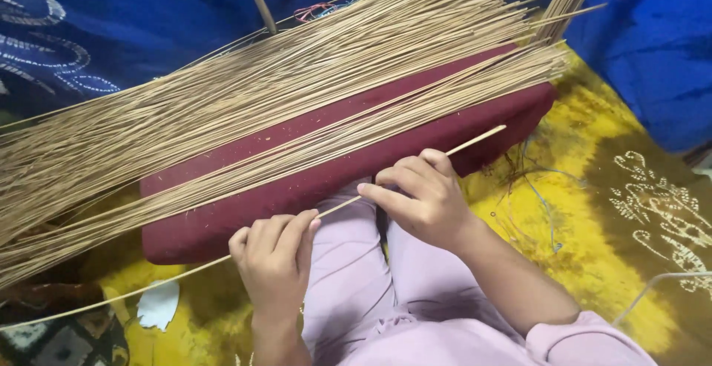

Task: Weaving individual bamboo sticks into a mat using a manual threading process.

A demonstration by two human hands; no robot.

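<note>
Tan stick (337, 206) in both hands

Sticks across a cushion, hands at the lower centre

A big bundle of thin sticks (245, 106) runs from the left edge to the upper right of the frame, lying on a long cushion (222, 221) that sits on a cloth (593, 210) spread over the lower right. Below the cushion, at lower centre, the left hand (273, 258) and right hand (423, 195) both grip a single stick (482, 137) that slants from lower left to right of centre, in front of the bundle.
</note>
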